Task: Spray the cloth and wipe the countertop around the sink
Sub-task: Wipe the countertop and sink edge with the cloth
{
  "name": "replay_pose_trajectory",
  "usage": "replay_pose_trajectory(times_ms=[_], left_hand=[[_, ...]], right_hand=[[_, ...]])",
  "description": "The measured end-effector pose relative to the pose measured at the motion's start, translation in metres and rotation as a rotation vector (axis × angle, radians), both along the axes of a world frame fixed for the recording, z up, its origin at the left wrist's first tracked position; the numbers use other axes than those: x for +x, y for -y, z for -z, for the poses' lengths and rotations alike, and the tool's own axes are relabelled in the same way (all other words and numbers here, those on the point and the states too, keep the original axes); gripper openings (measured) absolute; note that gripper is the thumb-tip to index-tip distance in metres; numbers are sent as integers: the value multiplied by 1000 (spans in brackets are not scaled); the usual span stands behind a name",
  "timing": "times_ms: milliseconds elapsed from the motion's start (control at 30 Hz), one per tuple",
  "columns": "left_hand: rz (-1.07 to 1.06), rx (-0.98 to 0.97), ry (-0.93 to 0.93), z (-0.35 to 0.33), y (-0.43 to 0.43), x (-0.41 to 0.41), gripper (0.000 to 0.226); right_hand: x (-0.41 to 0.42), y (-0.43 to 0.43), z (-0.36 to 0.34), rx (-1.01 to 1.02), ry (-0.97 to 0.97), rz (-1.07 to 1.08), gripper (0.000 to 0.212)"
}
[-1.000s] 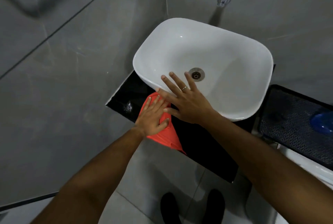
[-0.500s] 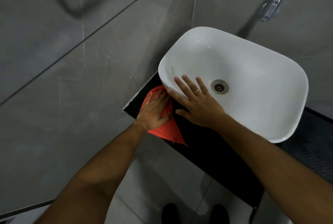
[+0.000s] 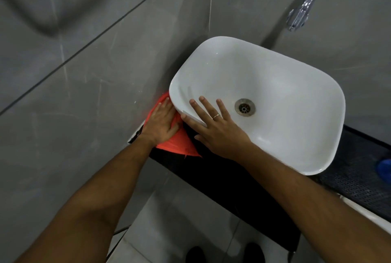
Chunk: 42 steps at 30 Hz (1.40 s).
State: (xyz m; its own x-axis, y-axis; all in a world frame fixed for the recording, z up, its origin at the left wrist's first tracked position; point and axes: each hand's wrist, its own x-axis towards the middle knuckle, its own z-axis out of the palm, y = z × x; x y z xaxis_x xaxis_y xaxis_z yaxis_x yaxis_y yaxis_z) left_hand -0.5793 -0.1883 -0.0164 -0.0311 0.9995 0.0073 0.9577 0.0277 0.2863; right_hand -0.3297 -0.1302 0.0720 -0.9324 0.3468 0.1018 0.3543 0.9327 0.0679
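Note:
A white basin sink (image 3: 275, 84) sits on a black countertop (image 3: 222, 180). My left hand (image 3: 161, 121) lies flat on a red-orange cloth (image 3: 179, 144) and presses it on the counter's left end, tucked beside the sink and against the grey wall. Part of the cloth is hidden under the hand and the sink rim. My right hand (image 3: 215, 127) rests with fingers spread on the sink's near-left rim, a ring on one finger, holding nothing.
A chrome tap (image 3: 302, 8) juts from the grey tiled wall above the sink. To the right lies a black mesh mat (image 3: 359, 178) with a blue object (image 3: 384, 171) at the frame edge. Below are floor tiles and my dark shoes (image 3: 256, 252).
My left hand has pushed the cloth farther back along the counter's left end, into the gap between sink and wall. The right hand stays on the sink rim.

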Motion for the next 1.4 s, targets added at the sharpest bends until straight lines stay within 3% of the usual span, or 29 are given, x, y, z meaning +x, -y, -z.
replay_pose_trajectory(times_ms=[367, 533, 767, 900, 1100, 1300, 1400], left_hand=[[69, 33, 68, -13, -36, 7, 63], [13, -22, -29, -1, 24, -9, 75], [-90, 18, -55, 11, 90, -7, 75], [-146, 26, -25, 12, 93, 16, 75], [-3, 60, -57, 19, 94, 84, 73], [120, -107, -96, 23, 79, 145, 73], [112, -115, 48, 15, 76, 146, 69]], right_hand=[[-1, -2, 4, 57, 7, 22, 68], [2, -2, 1, 83, -31, 37, 70], [1, -2, 1, 15, -1, 61, 69], [-1, -2, 1, -9, 16, 51, 66], [0, 2, -3, -12, 14, 50, 63], [1, 4, -9, -13, 35, 23, 62], [4, 8, -17, 81, -32, -1, 63]])
